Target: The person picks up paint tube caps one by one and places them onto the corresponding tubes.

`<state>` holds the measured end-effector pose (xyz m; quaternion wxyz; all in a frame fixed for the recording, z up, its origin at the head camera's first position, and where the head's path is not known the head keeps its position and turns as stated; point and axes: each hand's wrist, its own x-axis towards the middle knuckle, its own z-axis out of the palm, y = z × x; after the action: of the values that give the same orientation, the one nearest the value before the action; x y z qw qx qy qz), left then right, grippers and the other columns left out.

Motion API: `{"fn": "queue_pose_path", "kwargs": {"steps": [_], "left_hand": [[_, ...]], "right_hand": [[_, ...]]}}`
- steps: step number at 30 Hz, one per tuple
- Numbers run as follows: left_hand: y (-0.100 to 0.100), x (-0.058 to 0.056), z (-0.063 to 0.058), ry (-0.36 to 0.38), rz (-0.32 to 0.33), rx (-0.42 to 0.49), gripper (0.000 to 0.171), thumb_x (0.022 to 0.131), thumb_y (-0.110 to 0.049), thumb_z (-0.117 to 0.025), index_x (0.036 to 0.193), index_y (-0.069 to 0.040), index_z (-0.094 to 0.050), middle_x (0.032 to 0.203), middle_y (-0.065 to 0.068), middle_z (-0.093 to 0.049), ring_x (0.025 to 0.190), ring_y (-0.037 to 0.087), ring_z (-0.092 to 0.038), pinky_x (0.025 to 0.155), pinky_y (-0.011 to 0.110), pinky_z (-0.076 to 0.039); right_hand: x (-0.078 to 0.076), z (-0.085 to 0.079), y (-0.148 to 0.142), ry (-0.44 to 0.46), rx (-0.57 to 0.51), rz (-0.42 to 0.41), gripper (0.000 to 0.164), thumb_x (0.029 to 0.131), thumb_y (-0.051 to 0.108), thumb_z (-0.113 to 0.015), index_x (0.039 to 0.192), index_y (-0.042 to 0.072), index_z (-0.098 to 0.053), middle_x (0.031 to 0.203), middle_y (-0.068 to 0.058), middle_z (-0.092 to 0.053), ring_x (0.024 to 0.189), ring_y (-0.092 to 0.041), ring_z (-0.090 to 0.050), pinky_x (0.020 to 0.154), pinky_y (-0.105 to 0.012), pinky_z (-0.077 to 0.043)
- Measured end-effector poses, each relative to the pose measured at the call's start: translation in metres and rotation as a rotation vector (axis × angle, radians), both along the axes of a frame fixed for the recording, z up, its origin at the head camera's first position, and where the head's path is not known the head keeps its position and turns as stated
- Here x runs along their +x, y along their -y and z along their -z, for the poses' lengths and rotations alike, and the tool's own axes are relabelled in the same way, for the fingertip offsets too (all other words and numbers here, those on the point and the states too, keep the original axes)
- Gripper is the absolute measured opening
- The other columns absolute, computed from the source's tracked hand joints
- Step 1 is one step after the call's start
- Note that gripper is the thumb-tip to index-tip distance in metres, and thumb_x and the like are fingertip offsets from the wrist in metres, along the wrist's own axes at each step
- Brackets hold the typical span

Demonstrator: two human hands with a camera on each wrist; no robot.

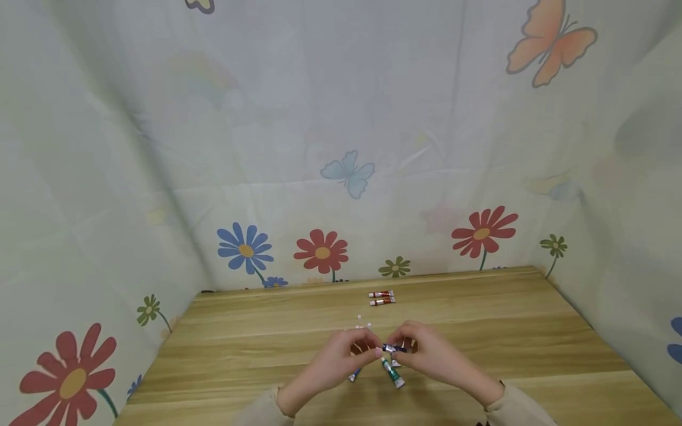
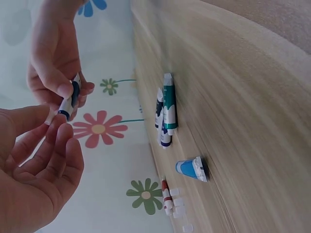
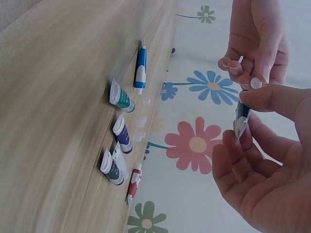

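Note:
My right hand (image 1: 434, 358) pinches a small dark blue and white paint tube (image 3: 241, 116) between thumb and fingers, above the table. At the tube's front end, my left hand (image 1: 338, 358) pinches a small white cap (image 3: 256, 83) between thumb and fingertips. Both hands are close together in the head view. Beneath them lies a green paint tube (image 1: 392, 374). A blue paint tube (image 3: 140, 68) lies to its left, partly hidden by the left hand in the head view. A purple paint tube (image 3: 122, 133) and a dark-labelled one (image 3: 112, 167) lie beside the green one.
Two red paint tubes (image 1: 382, 301) lie farther back on the wooden table (image 1: 256, 343). Several loose white caps (image 3: 141, 121) are scattered just beyond the left hand. A patterned cloth (image 1: 277, 148) with flowers and butterflies hangs around the table's back and sides.

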<state>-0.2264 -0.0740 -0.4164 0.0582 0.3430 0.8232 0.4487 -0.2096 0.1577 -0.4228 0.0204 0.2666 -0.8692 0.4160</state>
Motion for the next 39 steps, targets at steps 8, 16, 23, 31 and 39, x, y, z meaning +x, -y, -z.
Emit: {"fn": "queue_pose_path", "kwargs": {"steps": [8, 16, 23, 31, 39], "left_hand": [[-0.001, -0.0018, 0.0019, -0.019, 0.008, -0.013, 0.013, 0.099, -0.025, -0.067, 0.102, -0.016, -0.073, 0.091, -0.012, -0.068, 0.081, 0.003, -0.062, 0.073, 0.025, -0.053], [0.0005, -0.0042, -0.0008, -0.025, -0.014, -0.014, 0.012, 0.1, -0.025, -0.066, 0.102, -0.015, -0.073, 0.09, -0.011, -0.069, 0.079, 0.004, -0.062, 0.073, 0.025, -0.054], [0.0024, -0.0043, 0.0002, -0.01, -0.019, -0.016, 0.013, 0.1, -0.026, -0.066, 0.102, -0.016, -0.073, 0.091, -0.011, -0.069, 0.079, 0.005, -0.063, 0.073, 0.025, -0.054], [0.0008, -0.0043, -0.0015, 0.024, -0.032, -0.002, 0.012, 0.1, -0.025, -0.065, 0.103, -0.016, -0.072, 0.091, -0.008, -0.07, 0.079, 0.005, -0.063, 0.074, 0.025, -0.054], [-0.0007, -0.0044, 0.0011, 0.04, -0.061, 0.016, 0.014, 0.099, -0.029, -0.066, 0.102, -0.017, -0.072, 0.091, -0.008, -0.071, 0.08, 0.006, -0.063, 0.075, 0.025, -0.053]], "right_hand": [[-0.0013, 0.0023, 0.0008, -0.006, 0.0, 0.003, 0.011, 0.089, 0.013, -0.076, 0.099, 0.015, -0.073, 0.089, 0.01, -0.061, 0.079, -0.006, -0.056, 0.067, -0.025, -0.05], [-0.0024, 0.0027, 0.0013, -0.019, -0.027, -0.014, 0.011, 0.088, 0.011, -0.076, 0.098, 0.015, -0.073, 0.088, 0.008, -0.061, 0.079, -0.006, -0.056, 0.067, -0.025, -0.051], [-0.0005, 0.003, 0.0024, -0.012, -0.032, -0.021, 0.011, 0.088, 0.013, -0.077, 0.098, 0.017, -0.073, 0.088, 0.01, -0.061, 0.079, -0.006, -0.056, 0.067, -0.025, -0.051], [0.0016, 0.0016, 0.0034, -0.011, -0.04, -0.006, 0.01, 0.091, 0.016, -0.075, 0.1, 0.017, -0.073, 0.091, 0.011, -0.062, 0.081, -0.006, -0.057, 0.068, -0.025, -0.049], [0.0039, -0.0009, 0.0032, 0.002, -0.063, 0.002, 0.012, 0.092, 0.016, -0.074, 0.103, 0.016, -0.073, 0.093, 0.011, -0.064, 0.083, -0.006, -0.058, 0.071, -0.026, -0.051]]}}
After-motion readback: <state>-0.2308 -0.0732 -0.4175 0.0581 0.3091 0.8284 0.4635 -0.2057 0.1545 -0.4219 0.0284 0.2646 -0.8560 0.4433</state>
